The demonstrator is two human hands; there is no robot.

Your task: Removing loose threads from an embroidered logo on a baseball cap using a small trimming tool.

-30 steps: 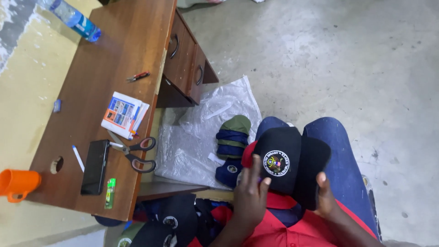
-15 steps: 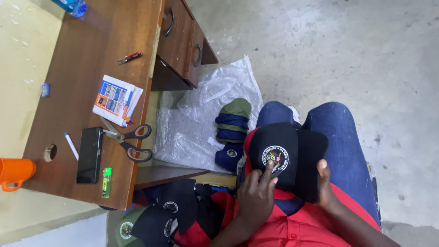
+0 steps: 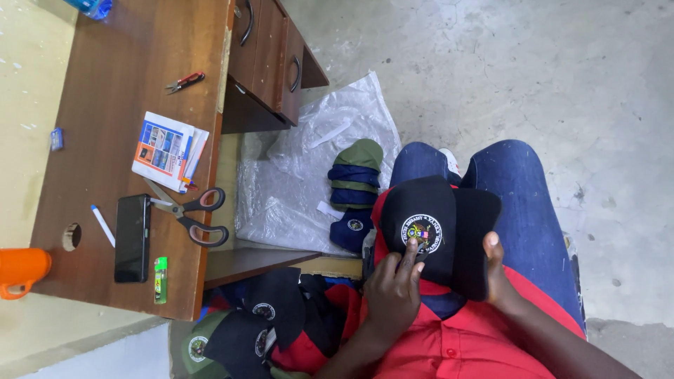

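A black cap (image 3: 439, 210) with a round embroidered emblem rests on my lap, over my red shirt and blue jeans. My left hand (image 3: 392, 291) holds its near side, fingers lying against the emblem. My right hand (image 3: 497, 275) grips the cap's other side by the brim, thumb on top. A stack of green and navy caps (image 3: 354, 184) lies just left of my knee on a clear plastic sheet (image 3: 295, 168) on the floor. More black and green caps (image 3: 256, 323) are piled beside my left arm.
A brown wooden desk (image 3: 126, 84) with drawers stands to the left. On it lie scissors (image 3: 191, 214), a black phone (image 3: 132, 238), a green lighter (image 3: 161, 279), a booklet (image 3: 165, 151), small red-handled snips (image 3: 184, 82) and a white pen (image 3: 102, 224). An orange cup (image 3: 21, 270) hangs off its edge.
Both hands stay on the black cap. My left fingers have slid up onto the emblem. The view has drifted a little, shifting the desk upward.
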